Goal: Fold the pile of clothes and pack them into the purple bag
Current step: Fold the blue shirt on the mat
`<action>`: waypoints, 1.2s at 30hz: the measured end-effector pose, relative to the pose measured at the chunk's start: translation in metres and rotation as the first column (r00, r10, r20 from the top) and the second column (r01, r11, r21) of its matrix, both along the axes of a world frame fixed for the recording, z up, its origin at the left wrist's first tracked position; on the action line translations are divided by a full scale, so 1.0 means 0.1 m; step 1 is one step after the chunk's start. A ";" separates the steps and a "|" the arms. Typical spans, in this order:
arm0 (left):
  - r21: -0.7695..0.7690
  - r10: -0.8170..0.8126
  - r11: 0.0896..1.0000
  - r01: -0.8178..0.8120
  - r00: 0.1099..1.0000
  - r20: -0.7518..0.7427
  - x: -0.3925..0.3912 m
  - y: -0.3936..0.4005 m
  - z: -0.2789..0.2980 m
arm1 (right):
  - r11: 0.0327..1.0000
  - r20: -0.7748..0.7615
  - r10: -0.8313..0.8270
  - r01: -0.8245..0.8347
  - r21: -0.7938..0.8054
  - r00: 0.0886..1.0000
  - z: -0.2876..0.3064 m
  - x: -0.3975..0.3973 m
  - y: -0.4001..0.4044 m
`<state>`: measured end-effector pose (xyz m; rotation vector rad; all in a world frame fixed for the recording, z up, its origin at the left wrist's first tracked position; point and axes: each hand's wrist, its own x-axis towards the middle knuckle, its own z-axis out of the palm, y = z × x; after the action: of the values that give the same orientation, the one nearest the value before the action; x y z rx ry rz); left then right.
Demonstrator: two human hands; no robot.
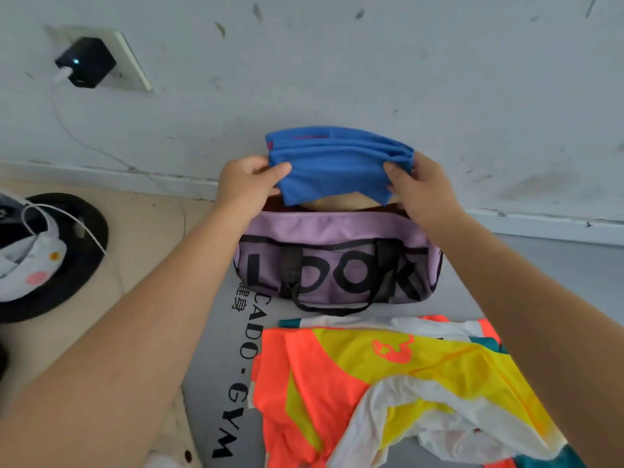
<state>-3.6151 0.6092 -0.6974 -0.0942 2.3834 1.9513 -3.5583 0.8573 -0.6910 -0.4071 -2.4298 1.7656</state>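
A folded blue garment (pixel 337 163) hangs just above the open top of the purple bag (pixel 337 231), which stands against the wall with black letters and black handles on its side. My left hand (pixel 246 184) grips the garment's left end and my right hand (pixel 418 187) grips its right end. Something tan shows inside the bag's opening under the blue cloth. In front of the bag lies the pile of clothes (pixel 388 383) in orange, yellow, white and teal, unfolded and overlapping.
The bag and clothes lie on a grey gym mat (pixel 216 349) with black lettering. A black round base (pixel 77 251) with white cloth and a white cable sits at left. A black charger (pixel 86 62) is plugged into the wall socket.
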 end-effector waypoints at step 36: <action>-0.682 -0.296 0.603 0.414 0.910 0.291 0.11 -0.08 -0.95 | 0.677 0.563 0.231 -0.546 0.493 0.794 -0.68 0.00 0.11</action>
<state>-3.6045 0.6015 -0.7924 0.1891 2.6476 0.6946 -3.5582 0.8685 -0.7592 -0.2235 -3.4828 0.8313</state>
